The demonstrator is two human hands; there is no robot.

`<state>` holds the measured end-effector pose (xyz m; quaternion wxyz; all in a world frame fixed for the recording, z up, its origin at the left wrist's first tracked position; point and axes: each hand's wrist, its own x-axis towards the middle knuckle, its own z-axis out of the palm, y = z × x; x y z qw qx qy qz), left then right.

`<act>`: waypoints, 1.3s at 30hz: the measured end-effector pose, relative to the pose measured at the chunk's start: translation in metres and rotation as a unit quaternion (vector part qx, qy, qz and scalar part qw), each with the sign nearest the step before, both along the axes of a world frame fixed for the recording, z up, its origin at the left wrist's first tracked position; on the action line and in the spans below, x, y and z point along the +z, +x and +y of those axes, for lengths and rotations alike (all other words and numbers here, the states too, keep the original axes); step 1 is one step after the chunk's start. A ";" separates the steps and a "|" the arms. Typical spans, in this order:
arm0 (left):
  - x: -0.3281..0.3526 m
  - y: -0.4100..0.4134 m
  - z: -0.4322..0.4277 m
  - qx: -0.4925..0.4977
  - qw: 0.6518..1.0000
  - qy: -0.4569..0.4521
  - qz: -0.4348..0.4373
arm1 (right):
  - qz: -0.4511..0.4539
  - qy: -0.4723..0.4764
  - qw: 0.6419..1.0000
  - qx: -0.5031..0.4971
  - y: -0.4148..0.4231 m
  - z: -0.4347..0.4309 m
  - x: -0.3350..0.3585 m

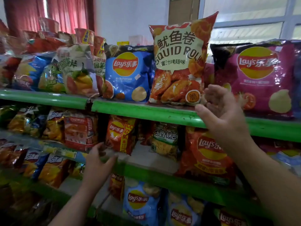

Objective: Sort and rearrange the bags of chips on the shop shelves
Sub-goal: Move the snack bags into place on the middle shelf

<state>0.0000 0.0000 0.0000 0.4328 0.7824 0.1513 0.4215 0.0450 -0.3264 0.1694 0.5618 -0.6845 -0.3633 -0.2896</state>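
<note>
A tall red squid-roll bag [179, 62] stands upright on the top green shelf [143, 110], between a blue Lay's bag [128, 74] and a magenta Lay's bag [260, 79]. My right hand [218, 110] hovers at the squid-roll bag's lower right corner, fingers loosely curled and thumb by the shelf edge; it grips nothing that I can see. My left hand [97, 160] reaches onto the middle shelf [156, 175] with its fingers spread. Its fingertips are at the lower left corner of a small orange Lay's bag [120, 136].
Several more snack bags crowd all the shelves: a white vegetable-chips bag [78, 70] at top left, a green-and-yellow bag [164, 141] and a large red Lay's bag [208, 154] on the middle shelf, blue Lay's bags [140, 204] below. Cup noodles [84, 36] stand behind at top left.
</note>
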 end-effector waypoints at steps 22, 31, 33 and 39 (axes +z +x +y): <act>0.049 0.095 0.045 -0.103 0.991 -0.087 0.026 | 0.044 0.060 0.997 -0.007 0.077 0.047 0.073; 0.057 0.087 0.037 -0.006 1.000 -0.008 0.016 | 0.022 0.173 0.983 0.059 0.045 0.041 0.084; 0.058 0.080 0.036 0.007 0.999 -0.016 0.032 | 0.025 0.187 0.979 0.078 0.035 0.039 0.084; 0.061 0.048 0.027 0.019 0.998 -0.020 0.054 | 0.046 0.174 0.975 0.132 0.008 0.044 0.066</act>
